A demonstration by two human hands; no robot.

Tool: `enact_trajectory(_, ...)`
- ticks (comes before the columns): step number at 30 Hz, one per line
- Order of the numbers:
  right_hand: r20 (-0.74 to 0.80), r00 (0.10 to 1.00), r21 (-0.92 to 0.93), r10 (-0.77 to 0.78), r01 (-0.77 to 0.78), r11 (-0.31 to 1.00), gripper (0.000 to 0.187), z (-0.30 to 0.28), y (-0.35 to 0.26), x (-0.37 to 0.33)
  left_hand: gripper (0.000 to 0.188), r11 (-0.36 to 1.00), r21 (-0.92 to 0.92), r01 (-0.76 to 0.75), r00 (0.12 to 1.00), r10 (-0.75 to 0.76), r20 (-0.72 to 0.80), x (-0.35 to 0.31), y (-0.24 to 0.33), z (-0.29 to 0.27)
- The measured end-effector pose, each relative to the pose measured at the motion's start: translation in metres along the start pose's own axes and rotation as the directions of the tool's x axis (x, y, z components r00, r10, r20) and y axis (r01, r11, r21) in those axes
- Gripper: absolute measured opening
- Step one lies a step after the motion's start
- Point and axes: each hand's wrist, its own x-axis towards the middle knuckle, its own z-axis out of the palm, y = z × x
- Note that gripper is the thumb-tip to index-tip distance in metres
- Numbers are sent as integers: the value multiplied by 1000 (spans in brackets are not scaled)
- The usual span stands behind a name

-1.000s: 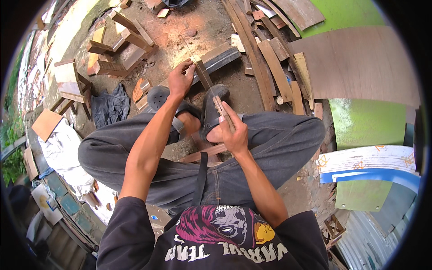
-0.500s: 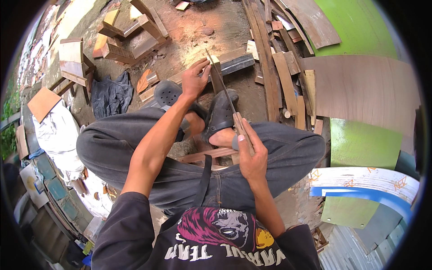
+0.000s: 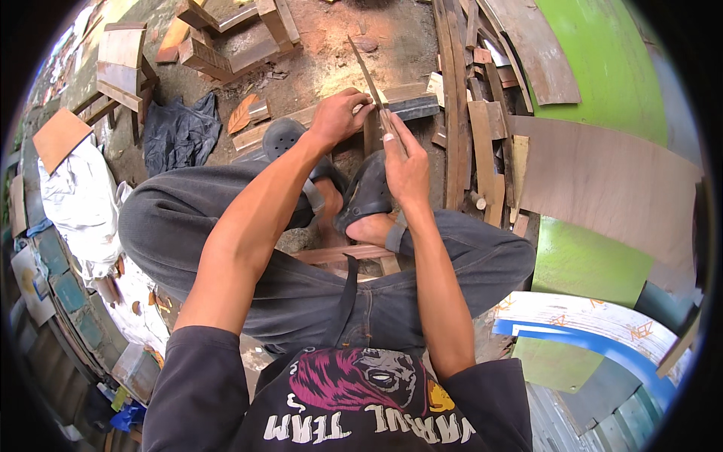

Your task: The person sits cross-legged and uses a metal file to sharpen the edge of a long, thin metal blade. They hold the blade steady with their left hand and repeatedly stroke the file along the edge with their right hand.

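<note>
My right hand (image 3: 407,166) is wrapped around the wooden handle of a handsaw, whose narrow blade (image 3: 363,66) points away from me. The blade lies across a short piece of wood (image 3: 372,137) standing between my feet and leaning on a beam. My left hand (image 3: 339,117) grips the top of this piece just left of the blade, fingers bent and thumb close to the saw. Part of the piece is hidden behind my hands. Dark clogs (image 3: 370,187) on my feet are beside the wood, and pale sawdust (image 3: 343,80) covers the ground beyond it.
A dark-faced beam (image 3: 414,108) crosses in front of my feet. Long planks and offcuts (image 3: 452,113) lie to the right, beside a brown plywood sheet (image 3: 602,188). Wooden frames (image 3: 207,60) and a black plastic bag (image 3: 179,135) are at the far left.
My right hand has pushed the saw forward and away from me, bringing its handle close to my left hand. The left hand keeps its hold on the wood. The view has shifted slightly.
</note>
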Motion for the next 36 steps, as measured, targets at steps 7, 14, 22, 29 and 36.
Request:
enact_trajectory(7, 37, 999, -98, 23, -19, 995, 48, -77, -11, -167, 18, 999, -34, 8, 1000, -9, -30, -13, -8, -7)
enact_trajectory(14, 10, 1000, 40, 23, -24, 999, 44, 3, 20, -4, 20, 1000, -24, -10, 1000, 10, 5, -4, -10, -1)
enact_trajectory(22, 77, 983, 20, 164, -166, 986, 48, -38, 3, -101, 21, 998, 13, 57, 998, -57, -5, -17, -9, -7)
enact_trajectory(29, 60, 997, 45, 53, -56, 997, 47, -41, 20, -106, 23, 999, 18, 43, 999, -43, -18, -18, -11, -4)
enact_trajectory(36, 29, 992, 120, 120, -123, 985, 47, 26, 28, 42, 21, 993, 114, -22, 998, 16, 55, -3, 0, -9)
